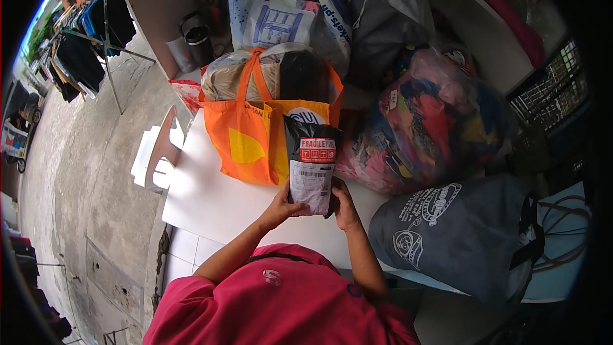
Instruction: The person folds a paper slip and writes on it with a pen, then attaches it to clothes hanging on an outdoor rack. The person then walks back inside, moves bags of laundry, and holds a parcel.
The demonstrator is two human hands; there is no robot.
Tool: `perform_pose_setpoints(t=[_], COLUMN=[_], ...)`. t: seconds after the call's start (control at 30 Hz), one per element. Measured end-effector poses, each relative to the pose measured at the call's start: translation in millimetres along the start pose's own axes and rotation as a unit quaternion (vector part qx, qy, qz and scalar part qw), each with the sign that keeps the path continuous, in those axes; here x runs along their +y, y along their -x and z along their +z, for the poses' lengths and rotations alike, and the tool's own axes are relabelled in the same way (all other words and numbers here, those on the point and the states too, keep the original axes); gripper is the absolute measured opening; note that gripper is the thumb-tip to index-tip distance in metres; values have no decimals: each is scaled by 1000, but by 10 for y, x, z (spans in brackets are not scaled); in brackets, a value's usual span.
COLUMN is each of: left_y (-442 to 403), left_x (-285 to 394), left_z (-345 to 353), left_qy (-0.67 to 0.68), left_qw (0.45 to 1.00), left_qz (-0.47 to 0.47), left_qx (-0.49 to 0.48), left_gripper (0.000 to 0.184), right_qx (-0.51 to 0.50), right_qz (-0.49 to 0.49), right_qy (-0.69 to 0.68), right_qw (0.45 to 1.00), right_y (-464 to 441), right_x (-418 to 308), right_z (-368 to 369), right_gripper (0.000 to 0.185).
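A black plastic parcel (311, 169) with a red and white FRAGILE label and a white shipping label is held upright over the white table (211, 185). My left hand (283, 209) grips its lower left side, thumb across the front. On its lower right side my right hand (343, 206) is closed around the edge. Directly behind the parcel stands an orange and yellow bag (239, 144) filled with plastic-wrapped items.
A clear bag of colourful cloth (434, 121) and a dark grey printed bag (453, 236) lie to the right. White (274, 19) and grey bags (389, 25) stand behind, near a dark tumbler (199, 43). A white chair (163, 153) is at the left.
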State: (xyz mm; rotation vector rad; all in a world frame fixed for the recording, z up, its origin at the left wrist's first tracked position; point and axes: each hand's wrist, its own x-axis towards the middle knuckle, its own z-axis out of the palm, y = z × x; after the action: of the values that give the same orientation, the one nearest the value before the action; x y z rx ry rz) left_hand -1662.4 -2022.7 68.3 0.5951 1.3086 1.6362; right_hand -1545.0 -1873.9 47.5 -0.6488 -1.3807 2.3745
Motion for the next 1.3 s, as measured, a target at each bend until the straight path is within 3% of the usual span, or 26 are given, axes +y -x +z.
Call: perform_pose_setpoints(t=[0.57,1.3], left_y=[-11,-9], left_x=[-36,-48], left_z=[-69,-76], left_qy=[26,37], left_qw=[999,999], left_qz=[-26,-5], left_qx=[-15,-14], left_gripper=[79,73], right_qx=[12,-16], right_qz=[30,-12], right_qy=[24,47], right_qw=[999,999], right_y=[82,91], right_x=[-141,-181], right_z=[89,120], right_gripper=[40,41])
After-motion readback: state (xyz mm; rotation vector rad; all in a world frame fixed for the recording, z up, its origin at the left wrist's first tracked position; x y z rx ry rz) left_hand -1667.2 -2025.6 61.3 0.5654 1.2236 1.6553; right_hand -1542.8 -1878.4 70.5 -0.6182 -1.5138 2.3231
